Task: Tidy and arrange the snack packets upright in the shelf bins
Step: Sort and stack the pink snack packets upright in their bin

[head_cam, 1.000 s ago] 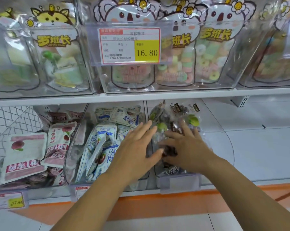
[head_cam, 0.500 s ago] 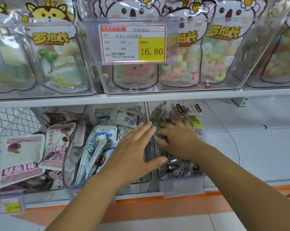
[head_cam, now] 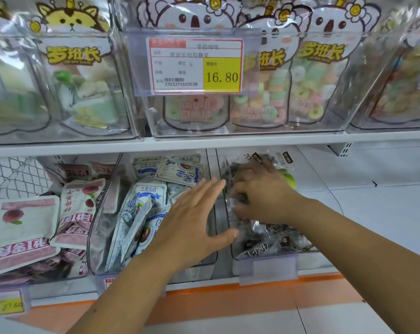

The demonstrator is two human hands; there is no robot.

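Clear plastic bins – glossy, hard, smooth-walled. Crinkled transparent film packets glint in the right bin; white-and-blue packets look like smooth, softly shiny plastic. A paper price label sits behind a clear plastic holder. The shelf is smooth white-painted metal.

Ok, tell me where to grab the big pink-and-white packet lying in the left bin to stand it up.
Probably pinch the pink-and-white packet at its far edge, the pink band, coming from above and in front. It lies face-up and sloped, so the flat face gives no hold, while that band sits highest and uncovered. The open left hand is nearer.
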